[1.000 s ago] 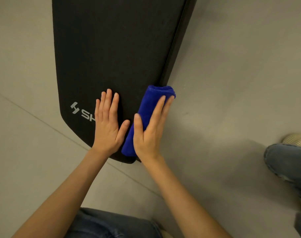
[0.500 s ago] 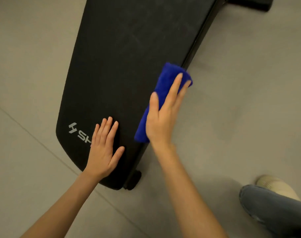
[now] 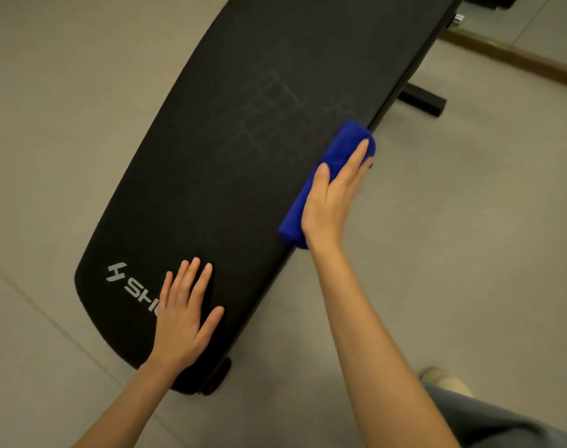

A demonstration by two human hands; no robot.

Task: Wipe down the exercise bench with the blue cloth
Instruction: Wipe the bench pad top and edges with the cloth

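A long black padded exercise bench [image 3: 243, 150] runs from lower left to upper right, with a pale logo at its near end. Faint smear marks show on the pad's middle. A folded blue cloth [image 3: 337, 163] lies along the bench's right edge. My right hand [image 3: 332, 202] presses on the cloth with straight fingers, thumb on the pad side. My left hand [image 3: 185, 315] rests flat on the near end of the pad, fingers spread, partly covering the logo.
Grey floor [image 3: 469, 253] surrounds the bench. A black bench foot [image 3: 421, 100] sticks out at upper right, and a wooden skirting strip [image 3: 515, 58] runs behind it. My jeans-clad leg and pale shoe [image 3: 447, 381] are at lower right.
My right hand has slid the blue cloth farther along the bench's right edge, away from me. My left hand has stayed flat on the near end.
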